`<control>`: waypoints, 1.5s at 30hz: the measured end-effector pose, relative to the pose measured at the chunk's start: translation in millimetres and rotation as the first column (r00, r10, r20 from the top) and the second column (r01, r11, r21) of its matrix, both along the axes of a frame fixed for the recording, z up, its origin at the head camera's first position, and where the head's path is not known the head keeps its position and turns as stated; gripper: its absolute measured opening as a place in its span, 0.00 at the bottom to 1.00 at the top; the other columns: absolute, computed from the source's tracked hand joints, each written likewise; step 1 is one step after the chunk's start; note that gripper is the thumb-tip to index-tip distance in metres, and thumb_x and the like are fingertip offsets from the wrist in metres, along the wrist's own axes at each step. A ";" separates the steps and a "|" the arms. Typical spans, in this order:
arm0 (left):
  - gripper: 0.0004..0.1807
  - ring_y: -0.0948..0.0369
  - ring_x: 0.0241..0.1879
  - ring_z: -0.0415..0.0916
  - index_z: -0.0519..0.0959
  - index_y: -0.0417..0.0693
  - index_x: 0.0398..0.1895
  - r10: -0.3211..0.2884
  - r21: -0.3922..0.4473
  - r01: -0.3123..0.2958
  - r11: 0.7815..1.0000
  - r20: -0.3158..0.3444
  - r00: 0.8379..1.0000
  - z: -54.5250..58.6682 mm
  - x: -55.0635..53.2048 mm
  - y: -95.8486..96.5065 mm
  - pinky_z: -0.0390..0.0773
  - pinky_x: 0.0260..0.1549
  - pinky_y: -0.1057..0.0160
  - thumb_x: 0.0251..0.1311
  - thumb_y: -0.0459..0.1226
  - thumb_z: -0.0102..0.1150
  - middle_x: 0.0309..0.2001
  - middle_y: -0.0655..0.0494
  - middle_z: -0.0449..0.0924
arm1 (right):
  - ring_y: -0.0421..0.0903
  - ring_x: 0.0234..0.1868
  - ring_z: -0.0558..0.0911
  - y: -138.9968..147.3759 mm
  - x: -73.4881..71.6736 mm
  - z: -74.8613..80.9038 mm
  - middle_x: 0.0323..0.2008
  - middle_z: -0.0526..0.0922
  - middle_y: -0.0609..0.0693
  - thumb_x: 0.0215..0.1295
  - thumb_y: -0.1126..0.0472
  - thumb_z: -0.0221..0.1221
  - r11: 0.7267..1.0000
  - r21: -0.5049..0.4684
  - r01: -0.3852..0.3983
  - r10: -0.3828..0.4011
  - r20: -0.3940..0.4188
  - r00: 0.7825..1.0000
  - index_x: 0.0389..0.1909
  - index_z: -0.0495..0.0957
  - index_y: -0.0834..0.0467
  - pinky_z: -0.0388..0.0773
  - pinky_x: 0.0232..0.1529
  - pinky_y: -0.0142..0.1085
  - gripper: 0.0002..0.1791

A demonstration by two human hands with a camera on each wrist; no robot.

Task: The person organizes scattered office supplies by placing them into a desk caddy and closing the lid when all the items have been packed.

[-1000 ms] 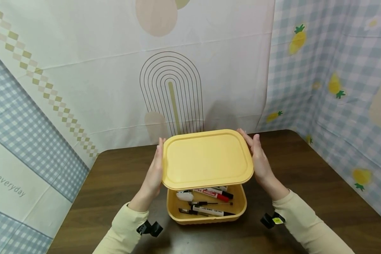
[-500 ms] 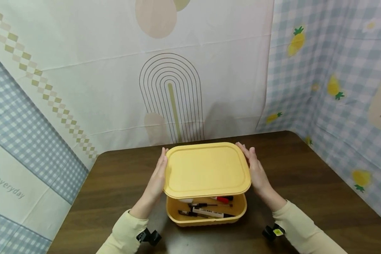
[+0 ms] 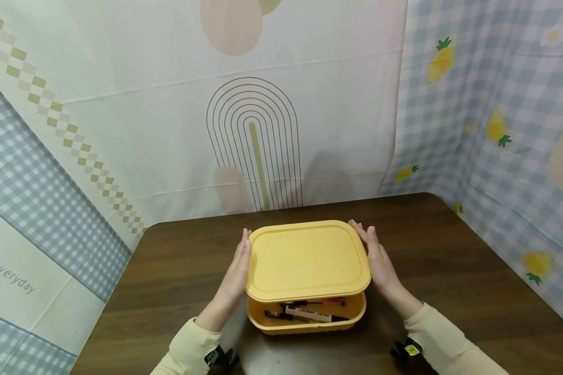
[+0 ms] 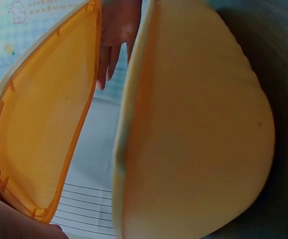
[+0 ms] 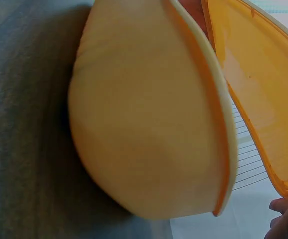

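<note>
A yellow plastic lid point(image 3: 308, 260) is held between both hands, above and a little behind the rim of a matching yellow box point(image 3: 305, 329). The left hand point(image 3: 232, 278) presses the lid's left edge with straight fingers, while the right hand point(image 3: 383, 268) presses its right edge the same way. Both wrist views show a gap between the lid's underside point(image 4: 49, 114) and the box wall point(image 5: 144, 109). Inside the box's uncovered front lie a white marker with a black cap point(image 3: 309, 314) and a black-tipped pen point(image 3: 273, 314). The lid hides the back of the box.
The box stands on a dark brown wooden table point(image 3: 183, 260). Behind it hangs a white printed cloth point(image 3: 169, 130), with blue checked cloth point(image 3: 492, 172) on the right. A black wrist camera point(image 3: 220, 358) sits on the left sleeve, another point(image 3: 405, 350) on the right.
Both hands have brought the lid down and toward the person. It covers more of the box, so the white object and most of the red marker are hidden. The box has stayed in place.
</note>
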State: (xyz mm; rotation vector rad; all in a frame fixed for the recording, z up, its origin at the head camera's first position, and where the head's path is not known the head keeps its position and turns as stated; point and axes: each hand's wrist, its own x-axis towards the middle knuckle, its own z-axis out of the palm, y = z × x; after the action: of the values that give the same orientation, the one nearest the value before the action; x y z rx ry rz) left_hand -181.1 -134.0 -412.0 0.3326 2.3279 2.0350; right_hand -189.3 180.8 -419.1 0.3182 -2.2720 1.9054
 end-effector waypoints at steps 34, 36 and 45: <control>0.35 0.51 0.79 0.29 0.38 0.51 0.82 0.035 -0.093 -0.026 0.995 0.094 0.995 -46.3 11.8 -3.3 0.34 0.73 0.42 0.81 0.55 0.27 0.82 0.49 0.35 | 0.57 0.78 0.51 -2.5 5.0 -43.9 0.76 0.58 0.58 0.81 0.39 0.20 0.981 0.183 0.068 -0.085 0.086 0.993 0.76 0.59 0.62 0.41 0.75 0.55 0.40; 0.36 0.50 0.79 0.28 0.37 0.52 0.82 0.029 -0.094 -0.019 0.995 0.106 0.994 -48.2 12.6 -4.0 0.33 0.73 0.41 0.81 0.55 0.27 0.82 0.50 0.34 | 0.57 0.78 0.52 -2.9 4.9 -45.2 0.76 0.58 0.57 0.81 0.39 0.20 0.981 0.182 0.066 -0.084 0.095 0.992 0.76 0.59 0.62 0.42 0.75 0.55 0.40; 0.36 0.47 0.78 0.22 0.35 0.53 0.82 -0.002 -0.073 0.013 0.997 0.153 0.988 -52.2 15.4 -5.1 0.29 0.71 0.37 0.81 0.54 0.29 0.82 0.50 0.30 | 0.56 0.78 0.52 -2.0 7.3 -47.3 0.77 0.57 0.55 0.81 0.38 0.22 0.981 0.193 0.039 -0.066 0.136 0.988 0.77 0.57 0.62 0.44 0.76 0.53 0.40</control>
State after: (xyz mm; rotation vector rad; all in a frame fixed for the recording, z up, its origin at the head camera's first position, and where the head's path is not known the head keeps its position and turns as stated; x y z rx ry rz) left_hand -165.7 -139.1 -464.2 0.1759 2.2983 1.8923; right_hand -181.9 178.7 -466.5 0.1472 -2.5342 1.7414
